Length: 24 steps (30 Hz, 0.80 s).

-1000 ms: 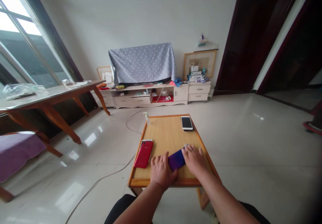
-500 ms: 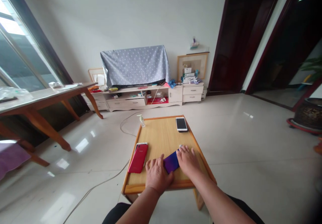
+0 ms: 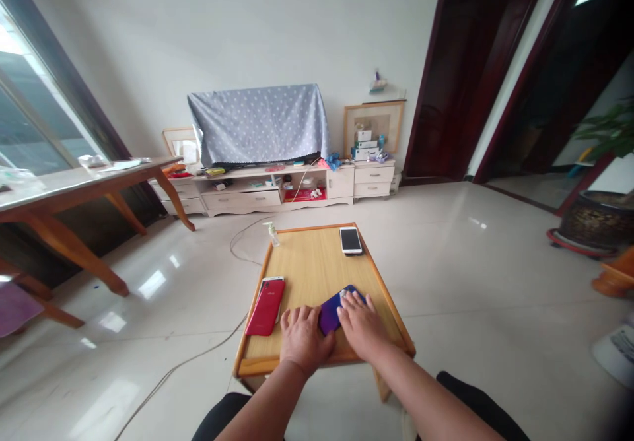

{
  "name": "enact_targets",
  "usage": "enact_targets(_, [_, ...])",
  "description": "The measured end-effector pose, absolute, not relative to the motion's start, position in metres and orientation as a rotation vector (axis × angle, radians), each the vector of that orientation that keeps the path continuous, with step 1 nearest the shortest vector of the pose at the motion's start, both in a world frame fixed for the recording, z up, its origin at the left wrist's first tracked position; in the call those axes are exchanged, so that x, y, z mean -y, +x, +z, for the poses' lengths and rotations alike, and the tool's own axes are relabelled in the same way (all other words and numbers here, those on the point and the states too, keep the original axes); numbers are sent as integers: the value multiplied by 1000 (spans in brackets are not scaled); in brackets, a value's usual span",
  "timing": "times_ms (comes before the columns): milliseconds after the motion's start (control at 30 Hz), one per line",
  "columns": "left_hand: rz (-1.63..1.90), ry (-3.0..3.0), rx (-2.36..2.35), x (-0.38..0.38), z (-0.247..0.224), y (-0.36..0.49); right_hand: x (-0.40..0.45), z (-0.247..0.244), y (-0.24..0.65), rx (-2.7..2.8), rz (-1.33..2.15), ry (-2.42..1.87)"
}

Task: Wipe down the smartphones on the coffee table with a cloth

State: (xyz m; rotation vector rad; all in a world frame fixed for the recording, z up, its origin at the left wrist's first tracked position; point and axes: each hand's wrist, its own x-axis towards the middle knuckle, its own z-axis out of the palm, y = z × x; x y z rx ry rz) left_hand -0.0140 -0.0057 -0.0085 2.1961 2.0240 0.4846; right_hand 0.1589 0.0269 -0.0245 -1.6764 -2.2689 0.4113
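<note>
A phone with a shiny blue-purple back (image 3: 329,315) lies slantwise on the small wooden table (image 3: 307,256), its back up. My left hand (image 3: 303,339) grips its left end, with the fingers on one side and the thumb at the lower edge. Across its upper right part lies my right hand (image 3: 365,322), fingers bent a little and pressing down. A small white piece (image 3: 343,293) shows at those fingertips, mostly covered; I cannot tell its material. Left of my hands, a red phone (image 3: 267,305) rests on a white one (image 3: 280,279).
At the table's far right corner lies a white phone with a dark screen (image 3: 351,239) on a dark thing. A clear pump bottle (image 3: 272,233) stands at the far left corner. A cable (image 3: 183,365) runs over the tiled floor. A larger table (image 3: 99,180) stands at left.
My right hand has slid a little toward the left over the blue-purple phone, baring its upper right corner. My left hand keeps its hold. The whole view has shifted slightly.
</note>
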Motion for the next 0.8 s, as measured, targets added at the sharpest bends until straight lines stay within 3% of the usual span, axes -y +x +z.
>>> enact_targets(167, [466, 2192, -2009, 4, -12, -14, 2, -26, 146, 2389, 532, -1370])
enact_targets(367, [519, 2230, -2048, 6, -9, -8, -34, -26, 187, 2156, 377, -1824])
enact_targets(633, [457, 2211, -2039, 4, -6, -8, 7, -30, 165, 2328, 461, -1476])
enact_targets(800, [425, 2208, -2017, 5, 1, -7, -21, -27, 192, 2176, 384, -1802])
